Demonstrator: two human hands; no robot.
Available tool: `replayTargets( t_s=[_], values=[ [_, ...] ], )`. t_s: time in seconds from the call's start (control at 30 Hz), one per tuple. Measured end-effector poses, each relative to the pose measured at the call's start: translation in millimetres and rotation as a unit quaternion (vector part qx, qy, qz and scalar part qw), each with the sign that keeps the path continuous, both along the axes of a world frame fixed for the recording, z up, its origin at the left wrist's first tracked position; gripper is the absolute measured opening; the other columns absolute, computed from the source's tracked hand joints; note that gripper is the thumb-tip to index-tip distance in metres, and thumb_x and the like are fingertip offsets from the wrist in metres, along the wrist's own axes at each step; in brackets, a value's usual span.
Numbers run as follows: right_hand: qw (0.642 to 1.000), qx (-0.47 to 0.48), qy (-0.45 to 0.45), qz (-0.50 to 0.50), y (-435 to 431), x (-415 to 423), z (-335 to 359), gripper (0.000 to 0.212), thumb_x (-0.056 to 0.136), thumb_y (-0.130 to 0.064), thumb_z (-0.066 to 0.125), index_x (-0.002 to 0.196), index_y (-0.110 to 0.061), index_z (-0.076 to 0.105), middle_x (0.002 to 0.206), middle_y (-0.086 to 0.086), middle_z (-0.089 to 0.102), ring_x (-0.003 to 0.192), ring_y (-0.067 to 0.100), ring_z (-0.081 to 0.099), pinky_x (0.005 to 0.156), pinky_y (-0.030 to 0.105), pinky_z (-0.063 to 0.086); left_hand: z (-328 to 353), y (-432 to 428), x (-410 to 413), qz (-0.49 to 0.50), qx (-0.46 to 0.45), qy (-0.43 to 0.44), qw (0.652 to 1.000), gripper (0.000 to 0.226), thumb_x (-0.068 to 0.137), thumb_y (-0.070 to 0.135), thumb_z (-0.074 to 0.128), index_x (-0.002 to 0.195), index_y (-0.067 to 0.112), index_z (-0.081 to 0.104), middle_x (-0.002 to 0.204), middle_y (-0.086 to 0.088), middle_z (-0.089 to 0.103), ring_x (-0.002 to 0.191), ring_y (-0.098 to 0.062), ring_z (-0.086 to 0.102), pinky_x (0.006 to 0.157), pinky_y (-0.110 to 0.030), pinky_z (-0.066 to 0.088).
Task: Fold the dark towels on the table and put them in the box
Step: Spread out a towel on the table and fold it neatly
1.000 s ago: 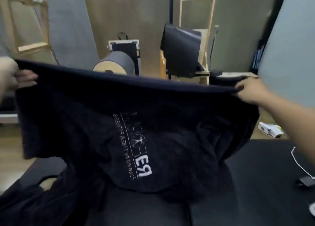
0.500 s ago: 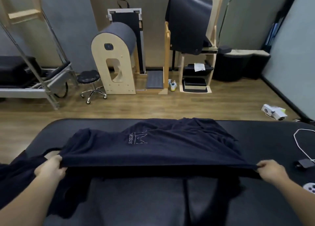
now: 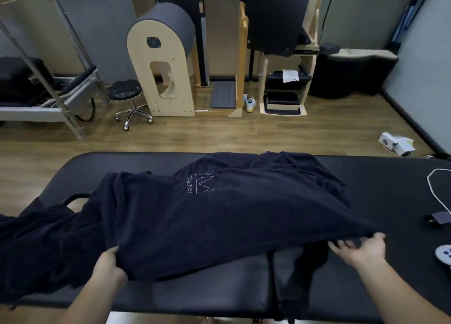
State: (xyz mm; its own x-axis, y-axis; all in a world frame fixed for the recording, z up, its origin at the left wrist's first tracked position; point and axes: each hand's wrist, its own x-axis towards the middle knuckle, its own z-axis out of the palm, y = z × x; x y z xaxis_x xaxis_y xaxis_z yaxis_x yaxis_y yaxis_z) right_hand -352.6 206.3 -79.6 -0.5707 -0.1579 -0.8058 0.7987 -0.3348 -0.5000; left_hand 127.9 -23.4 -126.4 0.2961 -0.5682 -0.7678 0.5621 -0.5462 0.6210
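the dark towel (image 3: 219,216) now lies lower on the table (image 3: 366,287) — left hand (image 3: 107,265) still pinching its near corner, right hand (image 3: 361,250) loosening with fingers spread — so the folding can start.

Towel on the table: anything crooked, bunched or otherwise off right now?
Yes. The dark towel lies askew, its far right end bunched in wrinkles, and it overlaps a second dark towel slumping off the table at left. Left hand grips its near edge; right hand looks open at the corner.

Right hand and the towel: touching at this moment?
Touching. In the head view the right hand has its fingers under the near corner of the towel, whose edge drapes over them.
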Motion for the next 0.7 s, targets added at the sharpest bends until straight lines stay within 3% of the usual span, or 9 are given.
replayTargets(
  t_s=[0.07, 0.13, 0.2, 0.27, 0.33, 0.43, 0.53, 0.63, 0.7],
  values=[
    [0.998, -0.065, -0.009, 0.019, 5, -1, -4, 0.074, 0.097, -0.065, 0.030, 0.155, -0.020, 0.026, 0.157, 0.007, 0.036, 0.144, 0.030, 0.036, 0.118, 0.053, 0.027, 50, 19, -18, -0.038, 0.017, 0.043, 0.998, 0.014, 0.098, 0.018, 0.054, 0.105, 0.016, 0.066, 0.109, -0.007, 0.065, 0.084, -0.027, 0.060, 0.093, -0.043, 0.046],
    [0.999, -0.026, -0.009, 0.021, 1, -3, 3, 0.068, 0.098, -0.058, 0.041, 0.147, -0.010, 0.040, 0.143, 0.009, 0.055, 0.123, 0.025, 0.059, 0.101, 0.041, 0.050, 62, 7, -6, 0.005, 0.013, 0.047, 0.999, 0.011, 0.101, 0.017, 0.053, 0.102, 0.019, 0.063, 0.103, 0.001, 0.063, 0.093, -0.020, 0.058, 0.097, -0.032, 0.045],
    [0.995, 0.032, -0.012, 0.099, -11, -3, 22, 0.037, 0.100, -0.043, 0.051, 0.109, -0.009, 0.062, 0.085, 0.008, 0.077, 0.065, 0.020, 0.074, 0.050, 0.029, 0.057, 78, -4, -7, 0.012, -0.025, 0.088, 0.996, 0.011, 0.100, 0.011, 0.054, 0.101, 0.014, 0.065, 0.097, 0.013, 0.067, 0.086, -0.008, 0.061, 0.095, -0.014, 0.045],
    [0.973, 0.114, 0.013, 0.201, -32, -9, 49, 0.029, 0.099, -0.032, 0.053, 0.088, -0.008, 0.065, 0.045, 0.006, 0.064, 0.030, 0.021, 0.058, 0.024, 0.026, 0.040, 105, -22, -24, -0.099, -0.093, 0.057, 0.989, 0.015, 0.098, -0.001, 0.056, 0.110, 0.002, 0.066, 0.062, 0.024, 0.067, 0.065, 0.006, 0.065, 0.076, -0.001, 0.047],
    [0.959, 0.116, 0.041, 0.254, -69, -6, 89, 0.034, 0.097, -0.026, 0.055, 0.073, -0.007, 0.069, 0.038, 0.004, 0.058, 0.025, 0.018, 0.053, 0.025, 0.023, 0.039, 130, -44, -50, -0.209, -0.125, 0.098, 0.965, 0.013, 0.095, -0.008, 0.053, 0.097, 0.003, 0.060, 0.043, 0.026, 0.057, 0.049, 0.014, 0.059, 0.055, -0.003, 0.047],
    [0.952, -0.015, 0.089, 0.293, -128, 25, 142, 0.027, 0.094, -0.019, 0.058, 0.069, -0.011, 0.063, 0.050, 0.003, 0.065, 0.039, 0.017, 0.062, 0.040, 0.022, 0.051, 170, -58, -119, -0.275, -0.149, 0.085, 0.946, 0.011, 0.097, 0.012, 0.049, 0.090, 0.009, 0.057, 0.056, 0.001, 0.069, 0.050, -0.011, 0.069, 0.048, -0.020, 0.056],
    [0.889, -0.072, 0.120, 0.435, -146, 90, 136, 0.014, 0.090, -0.009, 0.059, 0.081, -0.009, 0.070, 0.074, 0.008, 0.073, 0.064, 0.020, 0.070, 0.071, 0.030, 0.056, 166, -26, -183, -0.442, -0.127, 0.084, 0.884, 0.025, 0.101, 0.024, 0.054, 0.116, 0.005, 0.061, 0.086, -0.011, 0.074, 0.072, -0.022, 0.072, 0.065, -0.030, 0.059],
    [0.825, -0.050, 0.124, 0.550, -124, 154, 85, 0.024, 0.085, -0.004, 0.061, 0.106, 0.000, 0.073, 0.102, 0.025, 0.073, 0.091, 0.034, 0.071, 0.086, 0.039, 0.055, 132, 26, -215, -0.583, -0.115, -0.024, 0.804, 0.073, 0.088, 0.058, 0.069, 0.141, 0.012, 0.048, 0.135, -0.004, 0.061, 0.113, -0.017, 0.061, 0.099, -0.033, 0.045],
    [0.794, -0.011, 0.133, 0.593, -103, 169, 53, 0.027, 0.084, -0.004, 0.062, 0.108, 0.002, 0.072, 0.108, 0.031, 0.069, 0.096, 0.037, 0.069, 0.082, 0.040, 0.052, 104, 51, -210, -0.624, -0.084, -0.054, 0.775, 0.048, 0.091, 0.048, 0.069, 0.124, 0.015, 0.061, 0.125, -0.001, 0.065, 0.104, -0.011, 0.065, 0.089, -0.022, 0.047]
  ],
)
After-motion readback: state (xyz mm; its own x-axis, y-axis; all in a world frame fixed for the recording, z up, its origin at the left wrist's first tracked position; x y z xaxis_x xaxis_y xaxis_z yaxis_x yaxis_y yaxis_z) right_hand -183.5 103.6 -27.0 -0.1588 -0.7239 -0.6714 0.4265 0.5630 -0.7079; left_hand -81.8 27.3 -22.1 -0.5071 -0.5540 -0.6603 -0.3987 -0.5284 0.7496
